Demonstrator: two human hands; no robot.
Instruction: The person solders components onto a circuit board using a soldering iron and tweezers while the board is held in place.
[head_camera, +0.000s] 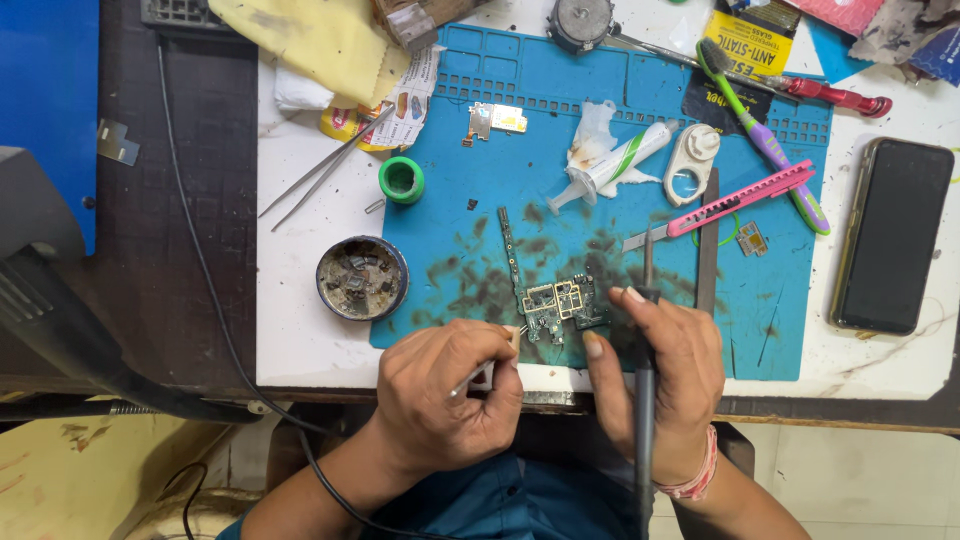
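White and cluttered, the workbench (300, 330) carries a stained blue mat (480, 180). At the mat's near edge lies a small green circuit board (556, 303). The left hand (445, 395), fingers clenched, pinches thin tweezers (487, 370) just beside the board. The right hand (660, 375) grasps a dark soldering iron (645, 400), its tip just right of the board. A round tin (362, 278) sits at the mat's left edge, a black phone (893, 235) towards the bench's right edge.

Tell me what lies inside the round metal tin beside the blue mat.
The round tin holds dark, grimy scraps, seemingly small metal pieces. They cover its bottom, so nothing beneath them shows.
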